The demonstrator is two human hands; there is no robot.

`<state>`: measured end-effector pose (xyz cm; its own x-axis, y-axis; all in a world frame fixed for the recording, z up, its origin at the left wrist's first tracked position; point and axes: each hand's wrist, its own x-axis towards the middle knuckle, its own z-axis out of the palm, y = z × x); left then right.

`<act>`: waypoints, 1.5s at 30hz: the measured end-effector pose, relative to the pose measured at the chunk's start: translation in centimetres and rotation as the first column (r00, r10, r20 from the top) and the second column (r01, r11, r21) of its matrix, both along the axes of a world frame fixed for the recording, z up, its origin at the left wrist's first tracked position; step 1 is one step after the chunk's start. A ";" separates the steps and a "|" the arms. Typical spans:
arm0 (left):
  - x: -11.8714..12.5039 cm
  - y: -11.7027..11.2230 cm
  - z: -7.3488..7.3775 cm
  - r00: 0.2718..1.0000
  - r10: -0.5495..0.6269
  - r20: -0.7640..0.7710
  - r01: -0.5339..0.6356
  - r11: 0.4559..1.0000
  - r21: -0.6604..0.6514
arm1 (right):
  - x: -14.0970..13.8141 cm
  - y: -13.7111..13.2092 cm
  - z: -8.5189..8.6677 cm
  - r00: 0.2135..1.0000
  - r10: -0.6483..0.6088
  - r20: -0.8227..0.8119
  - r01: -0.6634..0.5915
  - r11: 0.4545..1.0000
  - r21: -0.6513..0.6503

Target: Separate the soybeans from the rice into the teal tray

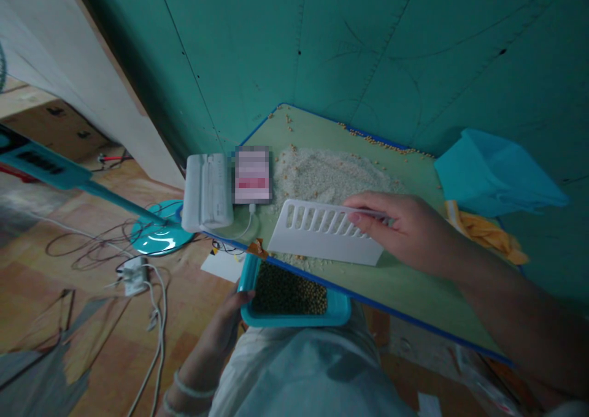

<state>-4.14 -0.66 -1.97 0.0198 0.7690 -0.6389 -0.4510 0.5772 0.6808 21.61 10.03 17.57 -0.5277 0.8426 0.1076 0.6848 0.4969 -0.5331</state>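
Observation:
My right hand (405, 233) grips the top edge of a white slotted plastic scraper (322, 233), which stands on the green table (405, 288) near its front edge. Beyond the scraper lies a heap of white rice grains (326, 172). My left hand (225, 331) holds the left rim of a teal tray (340, 313), which is kept just under the table's front edge. The tray holds dark greenish beans (289, 294). My lap in pale cloth is below the tray.
A white power bank (207, 190) and a phone (252, 175) with a cable lie at the table's left corner. A blue bag (492, 172) and yellow cloth (488, 233) sit at the right. Loose yellow beans line the far edge. Cables, a power strip and a teal lamp base (159, 233) cover the floor.

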 end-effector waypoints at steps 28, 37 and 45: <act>1.3 0.5 2.3 0.999 -0.023 0.049 0.020 0.998 0.061 | 3.8 -1.4 -0.9 0.965 -0.247 -0.084 0.227 0.953 -0.198; 2.1 0.8 2.4 0.997 -0.050 0.054 0.047 0.997 0.057 | 4.4 -1.6 -1.9 0.961 -0.261 -0.096 0.223 0.929 -0.295; 2.0 0.6 2.5 0.998 -0.045 0.050 0.043 0.998 0.055 | 4.2 -1.6 -2.1 0.954 -0.277 -0.111 0.223 0.909 -0.353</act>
